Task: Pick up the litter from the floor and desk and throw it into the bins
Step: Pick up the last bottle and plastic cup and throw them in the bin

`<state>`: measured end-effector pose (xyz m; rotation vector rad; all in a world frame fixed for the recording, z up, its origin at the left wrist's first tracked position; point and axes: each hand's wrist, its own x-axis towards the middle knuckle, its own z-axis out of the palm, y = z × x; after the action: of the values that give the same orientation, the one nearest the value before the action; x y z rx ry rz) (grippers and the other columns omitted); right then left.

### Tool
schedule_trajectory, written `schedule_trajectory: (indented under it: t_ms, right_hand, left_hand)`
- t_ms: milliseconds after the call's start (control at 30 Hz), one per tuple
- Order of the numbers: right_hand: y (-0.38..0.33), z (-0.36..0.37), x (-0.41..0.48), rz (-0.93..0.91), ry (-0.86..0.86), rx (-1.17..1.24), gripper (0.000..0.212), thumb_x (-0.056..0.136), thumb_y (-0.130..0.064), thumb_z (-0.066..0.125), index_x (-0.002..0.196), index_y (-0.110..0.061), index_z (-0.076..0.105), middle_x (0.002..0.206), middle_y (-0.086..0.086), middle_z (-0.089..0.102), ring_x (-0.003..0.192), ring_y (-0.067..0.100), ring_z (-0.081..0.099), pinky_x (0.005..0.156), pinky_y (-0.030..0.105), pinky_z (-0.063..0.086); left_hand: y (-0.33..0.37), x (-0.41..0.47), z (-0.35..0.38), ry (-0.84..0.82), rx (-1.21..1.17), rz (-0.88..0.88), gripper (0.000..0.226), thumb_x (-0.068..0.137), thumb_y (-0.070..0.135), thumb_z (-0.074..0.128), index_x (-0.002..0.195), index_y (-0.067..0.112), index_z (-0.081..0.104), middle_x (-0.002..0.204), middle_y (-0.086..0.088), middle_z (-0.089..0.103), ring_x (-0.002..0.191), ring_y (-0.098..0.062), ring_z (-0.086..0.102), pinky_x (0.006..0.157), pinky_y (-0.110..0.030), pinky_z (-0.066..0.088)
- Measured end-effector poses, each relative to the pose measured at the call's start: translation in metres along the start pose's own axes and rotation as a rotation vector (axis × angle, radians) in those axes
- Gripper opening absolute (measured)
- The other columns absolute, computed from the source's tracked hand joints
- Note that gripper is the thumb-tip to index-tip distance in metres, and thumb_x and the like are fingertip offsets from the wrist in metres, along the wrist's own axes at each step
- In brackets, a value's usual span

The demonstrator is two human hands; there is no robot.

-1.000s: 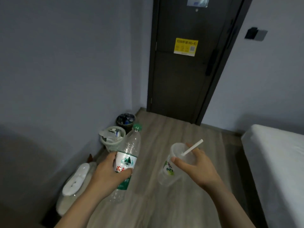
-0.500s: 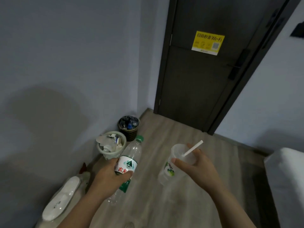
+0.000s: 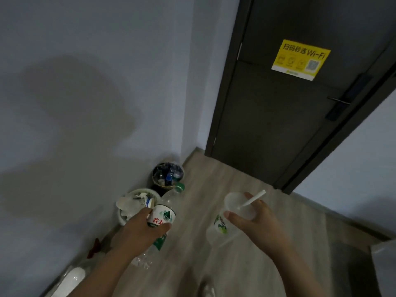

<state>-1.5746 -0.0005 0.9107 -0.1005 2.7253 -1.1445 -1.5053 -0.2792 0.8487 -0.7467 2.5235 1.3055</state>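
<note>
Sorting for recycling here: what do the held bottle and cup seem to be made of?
The bottle looks like thin clear glossy plastic: you see through it above the printed label, and its green cap looks plastic too. The cup seems frosted, matte translucent plastic. Its white straw could be plastic or paper.

This looks like a rented room, of the hotel or guesthouse kind. The dark door [image 3: 278, 129] carries a yellow sticker [image 3: 301, 60] with the word Wi-Fi and a QR code, and a lever handle [image 3: 340, 101] on a long lock plate. The floor [image 3: 235, 176] is of pale wood-look planks, the walls [image 3: 96, 82] are plain, and a dark bin [image 3: 157, 185] and a white bin [image 3: 122, 220] stand in the corner.
</note>
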Motion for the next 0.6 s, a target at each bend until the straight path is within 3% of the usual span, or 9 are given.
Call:
schedule_trajectory:
  t_ms: [100,233,400,600]
  right_hand:
    - [-0.002,-0.003,0.061,-0.047,-0.013,-0.001,0.092,0.068,-0.062,0.073,0.144,-0.025,0.038,0.136,-0.007,0.047,0.11,0.005,0.047,0.086,0.021,0.04]
    - [-0.008,-0.013,0.146,-0.074,-0.058,0.039,0.084,0.067,-0.06,0.075,0.138,-0.028,0.044,0.116,-0.016,0.051,0.09,-0.005,0.049,0.074,0.013,0.041]
    - [-0.02,-0.027,0.246,-0.126,-0.144,0.046,0.092,0.067,-0.056,0.077,0.143,-0.024,0.039,0.133,-0.006,0.049,0.119,0.009,0.048,0.099,0.028,0.043]
    - [-0.033,-0.006,0.338,-0.141,-0.251,-0.007,0.098,0.065,-0.057,0.078,0.146,-0.023,0.035,0.14,-0.005,0.044,0.123,0.009,0.044,0.096,0.022,0.038]
  left_hand:
    - [0.027,0.045,0.001,0.046,-0.039,-0.007,0.041,0.073,0.046,0.076,0.103,0.027,0.055,0.094,0.007,0.065,0.082,-0.01,0.064,0.077,-0.035,0.056]
    - [0.07,0.104,0.005,0.118,-0.035,-0.012,0.037,0.077,0.041,0.075,0.102,0.02,0.058,0.092,0.005,0.065,0.083,-0.012,0.063,0.073,-0.03,0.052]
    - [0.116,0.168,0.006,0.15,-0.094,-0.117,0.036,0.079,0.038,0.074,0.103,0.022,0.053,0.095,0.001,0.063,0.086,-0.016,0.06,0.074,-0.027,0.046]
    - [0.126,0.239,-0.007,0.173,-0.053,-0.226,0.04,0.08,0.041,0.073,0.104,0.021,0.049,0.094,0.0,0.059,0.083,-0.016,0.057,0.065,-0.025,0.041]
